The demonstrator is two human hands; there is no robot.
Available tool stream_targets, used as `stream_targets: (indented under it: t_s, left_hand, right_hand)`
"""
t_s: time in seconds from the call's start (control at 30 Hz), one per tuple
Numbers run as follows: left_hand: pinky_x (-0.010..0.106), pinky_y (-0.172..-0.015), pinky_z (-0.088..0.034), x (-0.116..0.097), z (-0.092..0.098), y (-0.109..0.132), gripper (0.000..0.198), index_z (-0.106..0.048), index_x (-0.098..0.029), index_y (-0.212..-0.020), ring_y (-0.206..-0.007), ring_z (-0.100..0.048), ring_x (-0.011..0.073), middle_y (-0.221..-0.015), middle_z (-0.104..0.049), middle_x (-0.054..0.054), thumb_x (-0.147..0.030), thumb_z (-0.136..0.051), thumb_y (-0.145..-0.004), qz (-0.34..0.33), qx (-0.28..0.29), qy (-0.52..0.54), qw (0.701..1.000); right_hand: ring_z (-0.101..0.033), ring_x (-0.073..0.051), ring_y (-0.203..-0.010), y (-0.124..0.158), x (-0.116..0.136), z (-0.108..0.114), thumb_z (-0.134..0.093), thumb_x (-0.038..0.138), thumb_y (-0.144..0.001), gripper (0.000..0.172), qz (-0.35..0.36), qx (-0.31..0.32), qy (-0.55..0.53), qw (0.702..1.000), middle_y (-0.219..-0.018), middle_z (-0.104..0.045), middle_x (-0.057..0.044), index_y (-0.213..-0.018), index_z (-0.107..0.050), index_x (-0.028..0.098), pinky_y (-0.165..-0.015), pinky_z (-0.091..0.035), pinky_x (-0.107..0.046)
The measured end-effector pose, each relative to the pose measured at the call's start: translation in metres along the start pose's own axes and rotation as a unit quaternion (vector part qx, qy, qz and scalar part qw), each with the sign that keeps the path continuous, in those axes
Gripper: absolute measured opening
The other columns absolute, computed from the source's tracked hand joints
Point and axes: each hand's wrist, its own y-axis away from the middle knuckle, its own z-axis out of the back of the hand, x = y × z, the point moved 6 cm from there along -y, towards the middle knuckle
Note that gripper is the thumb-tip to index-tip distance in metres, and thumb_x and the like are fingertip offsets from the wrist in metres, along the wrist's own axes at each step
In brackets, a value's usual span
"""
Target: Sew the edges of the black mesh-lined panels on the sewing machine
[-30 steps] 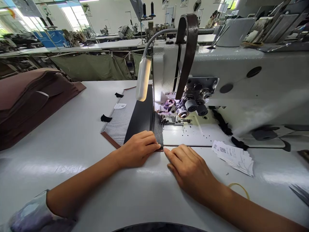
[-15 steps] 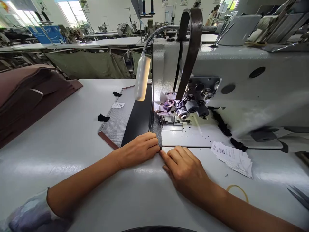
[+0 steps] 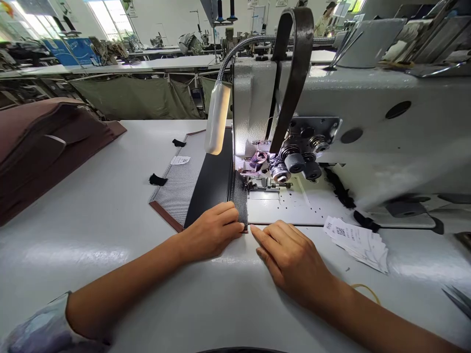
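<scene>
A grey mesh fabric panel (image 3: 179, 188) with a black strip (image 3: 211, 181) and brown binding lies on the table, its right edge at the sewing machine's presser foot (image 3: 263, 184). My left hand (image 3: 215, 228) is closed on the panel's near right corner, thumb at the edge and fingers curled over the strip. Just right of that corner, my right hand (image 3: 294, 252) rests on the table, index finger stretched out and the others loosely bent. It holds nothing, and a small gap parts its fingertip from the panel. Black tabs (image 3: 158, 180) and a white label (image 3: 180, 160) sit along the panel's left side.
The sewing machine (image 3: 349, 113) fills the right, with a lit lamp (image 3: 218, 117) at its head. Loose white labels (image 3: 355, 242), a yellow band (image 3: 368, 290) and scissors (image 3: 458, 300) lie at right. Brown fabric (image 3: 47, 152) is piled at left. A person (image 3: 326, 20) is far behind.
My right hand has slid slightly right, its index fingertip coming away from the panel corner. My left hand stays nearly in place at the corner.
</scene>
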Motion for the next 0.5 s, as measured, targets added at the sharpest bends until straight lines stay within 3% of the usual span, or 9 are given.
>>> stream_targets:
  t_s: [0.1,0.5]
  left_hand:
    - [0.030,-0.063,-0.039,0.0022,-0.0004,0.0022,0.015,-0.060,-0.010,-0.086,-0.071,-0.037,0.0171,-0.072,-0.049,0.006,-0.014,-0.047,-0.093,0.033,-0.015,0.029,0.999]
    - [0.030,-0.063,-0.039,0.0041,-0.0013,0.0033,0.015,-0.060,-0.010,-0.083,-0.073,-0.038,0.0170,-0.073,-0.048,0.006,-0.013,-0.048,-0.092,0.042,-0.025,0.060,0.997]
  right_hand:
    - [-0.045,-0.020,-0.075,-0.0019,0.0028,-0.0020,-0.049,0.007,-0.085,0.032,0.006,0.004,0.000,1.000,-0.079,-0.055,-0.006,-0.116,-0.059,0.005,-0.065,-0.037,-0.034]
    - [-0.040,-0.018,-0.070,-0.0072,0.0107,-0.0056,-0.047,0.003,-0.085,0.030,0.047,-0.005,0.044,0.998,-0.074,-0.054,-0.006,-0.110,-0.062,0.004,-0.062,-0.032,-0.033]
